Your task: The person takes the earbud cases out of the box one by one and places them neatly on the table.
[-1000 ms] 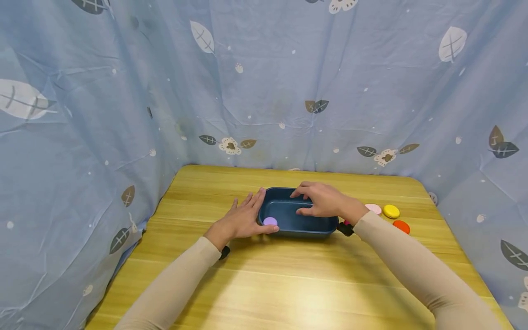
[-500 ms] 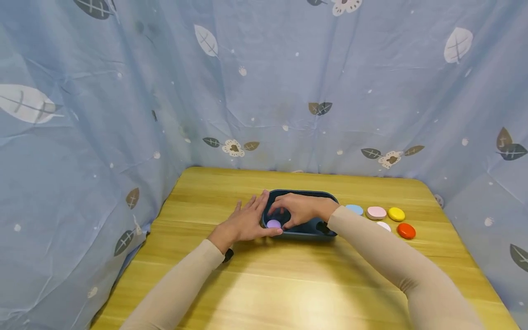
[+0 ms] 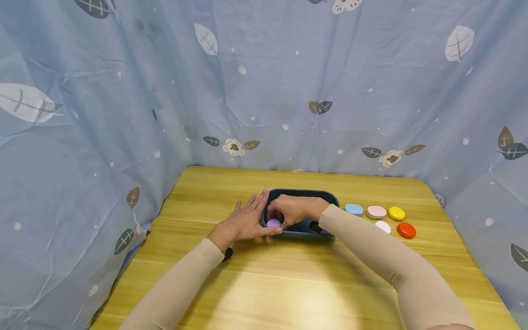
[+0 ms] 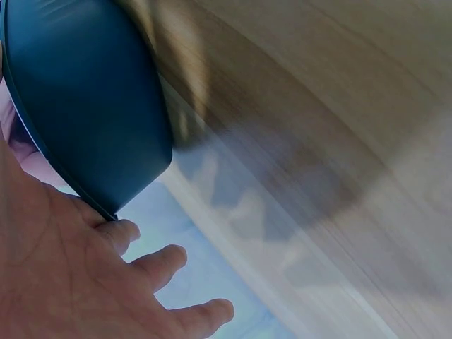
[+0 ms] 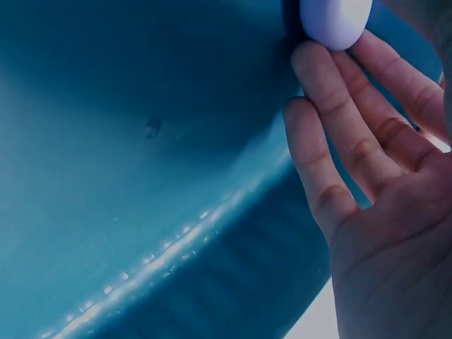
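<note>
A dark blue rectangular tub (image 3: 305, 236) sits on the wooden table. Inside its left end is a small, smooth, rounded purple piece (image 3: 273, 223), soap-like in shape. My right hand (image 3: 294, 208) reaches down into the tub, fingers and thumb around this piece. In the right wrist view, the fingertips (image 5: 311, 63) lie against the purple piece (image 5: 335, 21). My left hand (image 3: 243, 221) rests along the tub's left end, its fingers straight and spread. The left wrist view has those fingers (image 4: 159, 268) at the rim of the tub (image 4: 92, 99).
Several similar rounded pieces lie right of the tub: a blue oval (image 3: 354, 210), a pink oval (image 3: 376, 212), a yellow round one (image 3: 397, 213), a white one (image 3: 382, 226) and a red one (image 3: 406, 230). A patterned blue curtain (image 3: 272, 91) hangs behind the table (image 3: 288, 284).
My right hand has moved left and down inside the tub, from above its middle to the purple piece, and its fingers have closed in. The left hand has stayed at the rim.
</note>
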The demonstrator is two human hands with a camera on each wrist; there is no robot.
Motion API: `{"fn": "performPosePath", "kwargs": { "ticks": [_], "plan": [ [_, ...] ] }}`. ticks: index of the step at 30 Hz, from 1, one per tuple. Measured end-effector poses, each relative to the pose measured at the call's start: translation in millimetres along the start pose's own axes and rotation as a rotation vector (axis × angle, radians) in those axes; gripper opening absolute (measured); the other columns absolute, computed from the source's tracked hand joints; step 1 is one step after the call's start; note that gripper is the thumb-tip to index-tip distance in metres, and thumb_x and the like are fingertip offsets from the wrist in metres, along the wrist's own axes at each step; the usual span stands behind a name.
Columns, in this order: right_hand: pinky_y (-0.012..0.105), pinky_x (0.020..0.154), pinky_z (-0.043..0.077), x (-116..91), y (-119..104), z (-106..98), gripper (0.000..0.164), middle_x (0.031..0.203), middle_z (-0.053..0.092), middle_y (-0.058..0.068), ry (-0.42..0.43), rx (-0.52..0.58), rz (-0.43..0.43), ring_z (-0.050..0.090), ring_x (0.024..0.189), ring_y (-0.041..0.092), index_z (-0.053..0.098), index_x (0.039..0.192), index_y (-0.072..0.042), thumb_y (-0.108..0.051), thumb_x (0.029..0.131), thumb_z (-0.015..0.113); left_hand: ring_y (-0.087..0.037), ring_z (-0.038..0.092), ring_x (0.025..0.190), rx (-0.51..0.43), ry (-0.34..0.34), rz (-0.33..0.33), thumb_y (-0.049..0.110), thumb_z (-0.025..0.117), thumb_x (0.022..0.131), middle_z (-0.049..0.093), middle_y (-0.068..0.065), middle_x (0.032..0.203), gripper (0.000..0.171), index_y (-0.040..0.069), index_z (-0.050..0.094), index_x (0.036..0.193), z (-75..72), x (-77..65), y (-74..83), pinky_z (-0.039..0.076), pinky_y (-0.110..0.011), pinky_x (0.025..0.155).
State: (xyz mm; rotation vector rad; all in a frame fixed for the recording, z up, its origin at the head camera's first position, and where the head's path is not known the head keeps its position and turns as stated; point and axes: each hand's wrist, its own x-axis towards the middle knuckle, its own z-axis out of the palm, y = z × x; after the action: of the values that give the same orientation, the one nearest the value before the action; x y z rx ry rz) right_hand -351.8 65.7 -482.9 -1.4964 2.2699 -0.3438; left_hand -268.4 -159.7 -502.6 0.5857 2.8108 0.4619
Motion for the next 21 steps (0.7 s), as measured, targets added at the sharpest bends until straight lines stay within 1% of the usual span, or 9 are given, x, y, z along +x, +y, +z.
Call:
{"fn": "performPosePath", "kwargs": {
  "ticks": [3, 6, 10, 16, 21],
  "plan": [
    [0.025, 0.091, 0.066, -4, 1, 0, 0.036, 0.119, 0.084, -0.001, 0.006, 0.004, 0.011, 0.078, 0.099, 0.009, 0.082, 0.131, -0.014, -0.024, 0.100, 0.097, -0.039, 0.010, 0.186, -0.008, 0.000, -0.001, 0.097, 0.060, 0.098, -0.002, 0.001, 0.199, 0.136, 0.022, -0.006, 0.189, 1.1, -0.5, 2.0, 0.006, -0.081, 0.145],
    [0.025, 0.090, 0.066, -10, 5, -1, 0.036, 0.117, 0.083, -0.002, 0.035, 0.015, 0.024, 0.078, 0.099, 0.009, 0.082, 0.130, -0.014, -0.022, 0.099, 0.097, -0.039, 0.012, 0.186, -0.014, 0.005, 0.001, 0.096, 0.061, 0.098, -0.001, 0.001, 0.200, 0.135, 0.021, -0.005, 0.189, 2.0, -0.4, 2.6, 0.007, -0.081, 0.144],
    [0.028, 0.093, 0.066, -22, 7, -7, 0.037, 0.120, 0.081, -0.002, 0.080, 0.043, 0.051, 0.077, 0.101, 0.010, 0.081, 0.132, -0.015, -0.019, 0.099, 0.096, -0.039, 0.012, 0.186, -0.019, 0.008, 0.004, 0.097, 0.061, 0.097, 0.001, 0.001, 0.200, 0.136, 0.021, -0.005, 0.190, 1.8, -0.2, 1.8, 0.008, -0.083, 0.143],
    [0.040, 0.102, 0.069, -50, 6, -16, 0.042, 0.130, 0.080, 0.002, 0.158, 0.078, 0.063, 0.078, 0.108, 0.014, 0.078, 0.138, -0.013, -0.024, 0.101, 0.095, -0.038, 0.011, 0.186, -0.015, 0.013, -0.002, 0.098, 0.061, 0.097, 0.003, 0.000, 0.200, 0.137, 0.022, -0.004, 0.190, 0.7, 0.6, 0.4, 0.009, -0.082, 0.144],
    [0.046, 0.104, 0.069, -78, 6, -20, 0.043, 0.130, 0.080, 0.003, 0.242, 0.086, 0.081, 0.079, 0.106, 0.014, 0.079, 0.136, -0.012, -0.024, 0.098, 0.096, -0.037, 0.010, 0.186, -0.018, 0.008, -0.013, 0.098, 0.063, 0.096, 0.003, 0.000, 0.200, 0.138, 0.022, -0.004, 0.190, -1.0, 1.3, 1.0, 0.007, -0.081, 0.144]
  ]
}}
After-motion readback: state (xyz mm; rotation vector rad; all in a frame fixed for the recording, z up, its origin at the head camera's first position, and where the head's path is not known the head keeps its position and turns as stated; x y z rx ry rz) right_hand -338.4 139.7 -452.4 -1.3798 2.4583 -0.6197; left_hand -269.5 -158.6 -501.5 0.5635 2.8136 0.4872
